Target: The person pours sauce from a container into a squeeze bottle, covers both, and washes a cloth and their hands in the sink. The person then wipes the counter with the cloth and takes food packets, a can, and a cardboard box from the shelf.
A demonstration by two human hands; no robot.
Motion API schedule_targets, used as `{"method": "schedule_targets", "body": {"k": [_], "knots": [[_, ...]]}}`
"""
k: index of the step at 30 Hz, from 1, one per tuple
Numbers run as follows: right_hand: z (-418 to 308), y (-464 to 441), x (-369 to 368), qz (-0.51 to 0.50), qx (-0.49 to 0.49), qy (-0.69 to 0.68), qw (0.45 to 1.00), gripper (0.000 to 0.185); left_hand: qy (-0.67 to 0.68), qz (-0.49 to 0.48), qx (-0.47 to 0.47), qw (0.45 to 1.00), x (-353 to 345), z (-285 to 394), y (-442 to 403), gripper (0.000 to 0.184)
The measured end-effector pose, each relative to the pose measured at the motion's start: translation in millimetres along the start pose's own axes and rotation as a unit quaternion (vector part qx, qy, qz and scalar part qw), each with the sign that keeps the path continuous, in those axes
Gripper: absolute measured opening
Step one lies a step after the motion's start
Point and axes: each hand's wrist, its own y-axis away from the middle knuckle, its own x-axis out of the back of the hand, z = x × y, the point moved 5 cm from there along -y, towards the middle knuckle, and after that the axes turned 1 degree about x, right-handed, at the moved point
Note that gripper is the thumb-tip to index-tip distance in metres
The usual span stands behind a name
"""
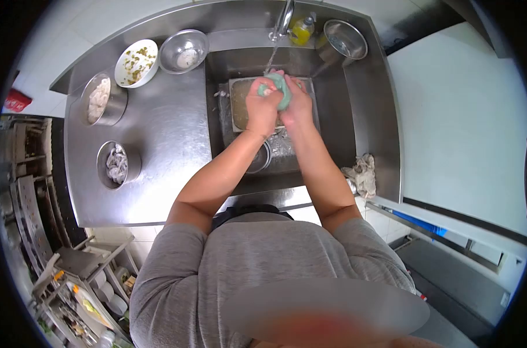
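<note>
At ten o'clock on the counter (168, 136): a deep metal pot (124, 104), holding whitish pieces.
Nine o'clock: a smaller metal pot (134, 164), with grey-white, limp-looking pieces inside.
Between ten and eleven: a white bowl (151, 73), green-brown bits scattered over its inside, right beside the metal bowl.
Eleven: that metal bowl (169, 46), a pale patch at its bottom.
Sink (339, 124), twelve o'clock: a rectangular tray (238, 98) sits in it with cloudy, brownish contents, and nearer the body a round metal vessel (267, 158) peeks out beside the left forearm.
Left hand (263, 107), twelve: fingers curled, pressing the green item from the left.
Green item (282, 93): squeezed between both hands, up above the tray, pale green and soft-looking; what it is, I can't tell.
Tap (285, 20), twelve: water running down in a thin stream, right by the hands.
Right hand (296, 103): fingers bent around the other side of it, tips partly hidden.
Bottle (301, 32), just past twelve: yellow liquid, standing behind the sink.
One o'clock: another metal pot (357, 46), near the sink's far corner.
Three o'clock: a crumpled, stained cloth (365, 177) at the sink's right edge.
</note>
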Motion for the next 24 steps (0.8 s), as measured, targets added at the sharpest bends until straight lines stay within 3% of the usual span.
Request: {"method": "schedule_targets", "body": {"k": [1, 3, 5, 6, 11, 14, 16, 18, 19, 21, 22, 24], "knots": [[2, 0, 3, -0.015, -0.034, -0.012, 0.999, 0.019, -0.070, -0.044, -0.070, 0.994, -5, 10, 5, 0.016], [8, 8, 6, -0.086, -0.140, -0.021, 0.986, 0.024, -0.249, -0.139, -0.238, 0.928, -11, 36, 19, 0.017], [14, 10, 4, -0.142, -0.192, -0.014, 0.971, 0.031, -0.360, -0.227, -0.354, 0.833, -13, 53, 38, 0.018], [14, 21, -3, -0.175, -0.220, 0.032, 0.959, 0.032, -0.390, -0.227, -0.380, 0.808, -8, 51, 47, 0.015], [30, 63, -38, -0.330, -0.374, 0.197, 0.844, 0.035, -0.399, -0.468, -0.442, 0.653, 12, 58, 83, 0.006], [46, 70, -38, -0.330, -0.367, 0.387, 0.779, 0.033, -0.401, -0.573, -0.445, 0.559, 28, 38, 100, 0.006], [64, 67, -32, -0.387, -0.269, 0.526, 0.708, 0.032, -0.439, -0.637, -0.411, 0.482, 38, 20, 113, 0.008], [85, 70, -19, -0.390, -0.137, 0.657, 0.630, 0.031, -0.501, -0.692, -0.364, 0.371, 48, -1, 128, 0.013], [95, 73, -13, -0.369, -0.062, 0.719, 0.585, 0.031, -0.523, -0.685, -0.407, 0.302, 56, -11, 137, 0.015], [116, 73, 7, -0.290, -0.036, 0.752, 0.590, 0.028, -0.560, -0.649, -0.488, 0.165, 80, -34, 154, 0.019], [125, 73, 17, -0.259, -0.022, 0.767, 0.587, 0.027, -0.602, -0.690, -0.323, 0.240, 90, -53, 154, 0.026], [143, 76, 36, -0.208, 0.017, 0.797, 0.566, 0.024, -0.588, -0.693, -0.220, 0.354, 111, -83, 158, 0.030]]}}
